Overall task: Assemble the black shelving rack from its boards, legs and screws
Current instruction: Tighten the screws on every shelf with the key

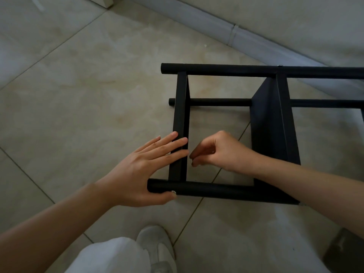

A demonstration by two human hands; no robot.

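A black shelving rack (pixel 236 125) lies on its side on the pale tiled floor (pixel 78 85), and looks mostly built: three round legs and two boards are joined. What remains beyond the right edge cannot be seen. The left hand (pixel 141 170) lies flat, fingers straight across the end board (pixel 180 115), thumb under the nearest leg (pixel 216 189). The right hand (pixel 214 149) hovers beside that board, fingertips pinched together; whether they hold a screw cannot be told.

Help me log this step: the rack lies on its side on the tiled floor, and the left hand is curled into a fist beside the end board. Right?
Not quite. The head view shows the left hand open, straight fingers laid flat on the end board. The rack does lie sideways on the tiled floor.
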